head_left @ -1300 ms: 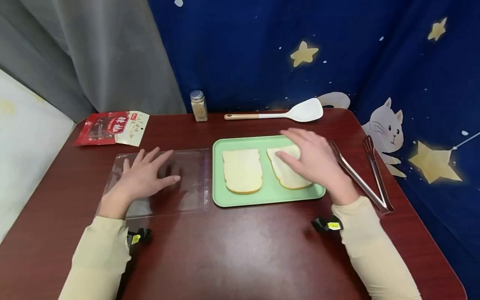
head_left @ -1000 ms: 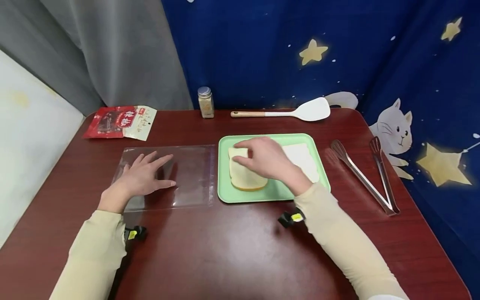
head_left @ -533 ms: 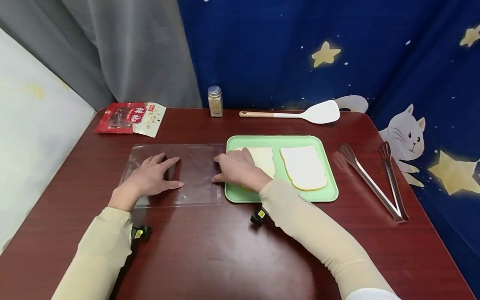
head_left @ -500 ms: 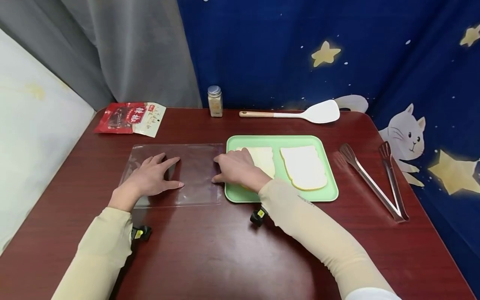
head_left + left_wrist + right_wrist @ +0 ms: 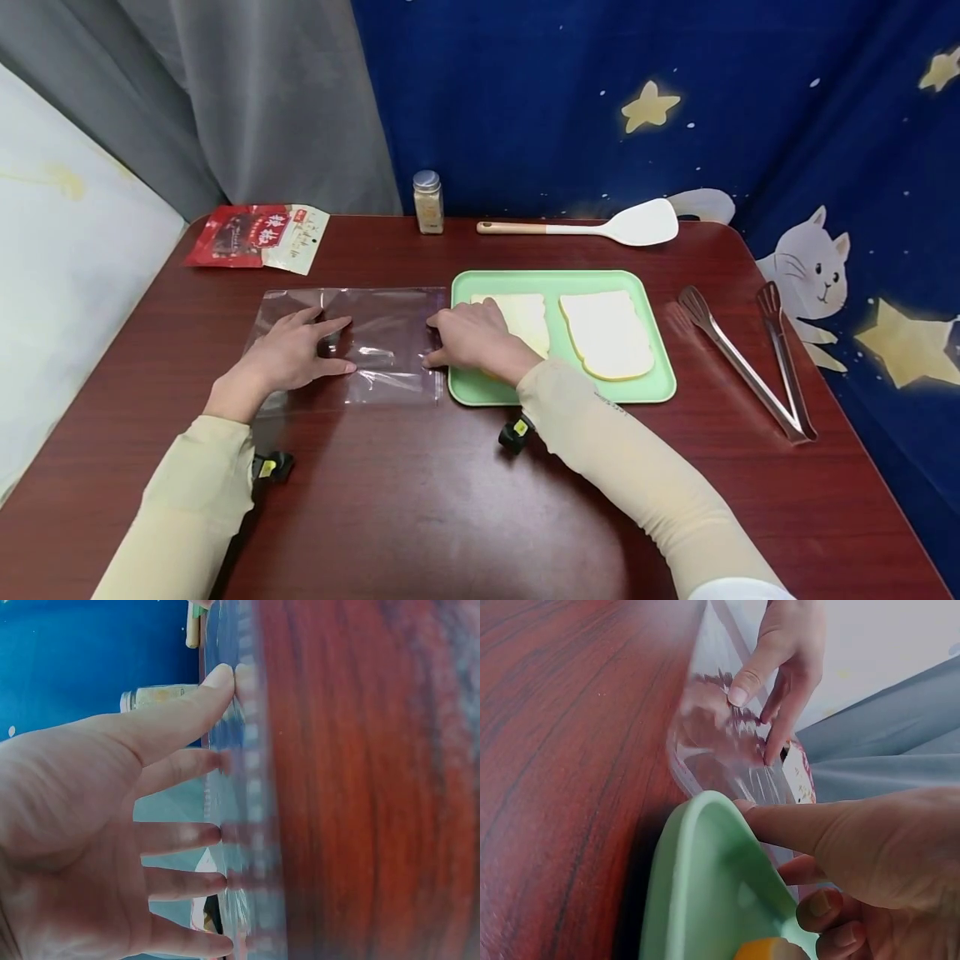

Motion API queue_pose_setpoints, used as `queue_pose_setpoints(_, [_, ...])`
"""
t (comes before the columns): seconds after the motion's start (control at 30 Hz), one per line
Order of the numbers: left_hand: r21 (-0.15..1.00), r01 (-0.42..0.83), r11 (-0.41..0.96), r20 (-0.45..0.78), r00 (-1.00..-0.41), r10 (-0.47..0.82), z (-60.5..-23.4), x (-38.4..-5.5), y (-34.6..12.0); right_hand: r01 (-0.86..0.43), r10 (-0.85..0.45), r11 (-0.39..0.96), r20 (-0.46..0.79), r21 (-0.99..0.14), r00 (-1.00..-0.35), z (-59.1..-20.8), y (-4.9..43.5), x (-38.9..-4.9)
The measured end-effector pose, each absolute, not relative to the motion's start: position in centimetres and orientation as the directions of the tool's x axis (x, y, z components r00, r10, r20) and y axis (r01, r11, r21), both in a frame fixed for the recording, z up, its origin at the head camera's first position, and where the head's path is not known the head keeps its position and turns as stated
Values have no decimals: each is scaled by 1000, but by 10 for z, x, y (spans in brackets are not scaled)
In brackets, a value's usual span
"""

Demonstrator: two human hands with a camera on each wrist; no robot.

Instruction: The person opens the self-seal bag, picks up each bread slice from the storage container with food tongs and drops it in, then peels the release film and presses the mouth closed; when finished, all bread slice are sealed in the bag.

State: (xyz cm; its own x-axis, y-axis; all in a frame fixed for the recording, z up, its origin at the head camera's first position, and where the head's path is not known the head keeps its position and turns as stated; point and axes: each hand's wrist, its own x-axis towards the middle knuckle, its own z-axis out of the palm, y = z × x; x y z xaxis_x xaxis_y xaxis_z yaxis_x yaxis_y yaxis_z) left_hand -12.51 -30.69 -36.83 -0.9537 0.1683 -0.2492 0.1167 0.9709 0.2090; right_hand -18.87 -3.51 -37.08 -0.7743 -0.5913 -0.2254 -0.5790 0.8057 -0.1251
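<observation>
A clear zip bag (image 5: 393, 333) lies flat on the table, left of a green tray (image 5: 555, 393). My left hand (image 5: 288, 354) presses on the bag with its fingers spread; in the left wrist view its fingertips (image 5: 214, 834) touch the plastic. My right hand (image 5: 476, 333) reaches over the tray's left rim. Its thumb and forefinger, set apart, touch the bag's zip edge, while other fingers (image 5: 821, 907) are bent in the right wrist view. Below that hand a bread slice (image 5: 528, 321) is partly hidden. Another bread slice (image 5: 609, 335) lies on the tray's right half.
Metal tongs (image 5: 750, 375) lie spread at the table's right. Behind the tray are a white spatula (image 5: 645, 223) with a wooden handle and a seasoning jar (image 5: 428, 204). A red and cream food packet (image 5: 258, 237) lies at the back left. Curtains hang behind the table.
My right hand has moved left from above the right slice to the bag's zip edge. The left hand has lately slid slightly left, and shiny creases now show across the bag.
</observation>
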Motion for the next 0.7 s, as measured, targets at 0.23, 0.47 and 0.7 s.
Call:
queue_pose_setpoints(0.23, [204, 162, 965, -192, -960, 202, -368, -123, -306, -567, -581, 813, -244, -130, -777, -370, -34, -188])
queue_pose_setpoints(0.47, [254, 131, 958, -194, -964, 184, -368, -121, -306, -568, -586, 810, -239, -145, -774, -371, -33, -188])
queue_pose_setpoints(0.7, [232, 131, 964, -110, -981, 160, -370, -125, -302, -572, -591, 807, -232, -147, -773, -370, -33, -188])
